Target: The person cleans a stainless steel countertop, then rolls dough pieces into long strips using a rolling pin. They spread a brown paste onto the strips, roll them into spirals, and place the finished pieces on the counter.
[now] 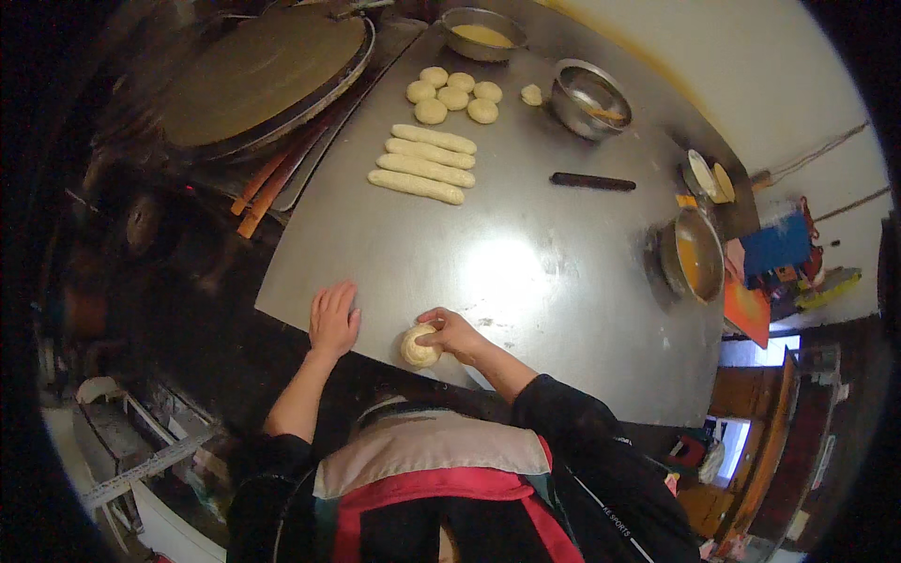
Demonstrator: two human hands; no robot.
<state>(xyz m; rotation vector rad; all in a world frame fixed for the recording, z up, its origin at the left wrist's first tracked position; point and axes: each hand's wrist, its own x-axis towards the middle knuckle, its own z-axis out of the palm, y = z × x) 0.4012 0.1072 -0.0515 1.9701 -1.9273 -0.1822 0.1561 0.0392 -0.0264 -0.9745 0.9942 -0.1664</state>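
My right hand (454, 336) grips a pale dough ball (415, 350) near the table's front edge, thumb and fingers on its right side. Further left, my left hand (334, 320) rests palm down on the edge of the metal table (394, 260), holding nothing. Ahead of me lie several long dough rolls (421, 169), side by side. Behind them sit several round dough balls (452, 98) in a cluster. One small lump of dough (531, 95) lies apart, to their right.
A large round griddle (267, 77) stands at the left, with wooden sticks (271, 183) beside it. Metal bowls stand along the back and right: one with yellow contents (482, 35), one deep bowl (588, 98), one tilted-looking bowl (693, 257). A dark rod (593, 181) lies between.
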